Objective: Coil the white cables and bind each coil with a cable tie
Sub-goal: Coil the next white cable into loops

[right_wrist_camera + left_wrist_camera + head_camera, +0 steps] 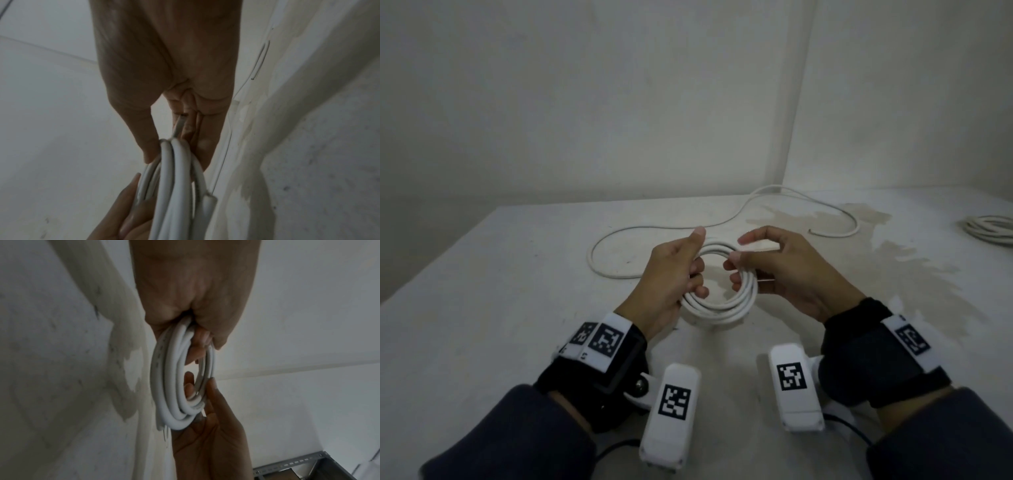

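A white cable coil [719,303] of several loops is held upright just above the white table [500,308]. My left hand [681,270] grips the coil's left side, thumb raised. My right hand [756,260] curls its fingers round the right side. In the left wrist view the coil [174,386] hangs from the left hand [195,305], with the right hand [209,434] below it. In the right wrist view a thin grey strip [179,125], perhaps a cable tie, lies between the right hand's [164,81] fingers above the coil [179,186].
A loose white cable [616,236] snakes across the table behind the hands toward the wall corner. Another white coil [989,229] lies at the far right edge. Brown stains [893,260] mark the table on the right. Walls close off the back and right.
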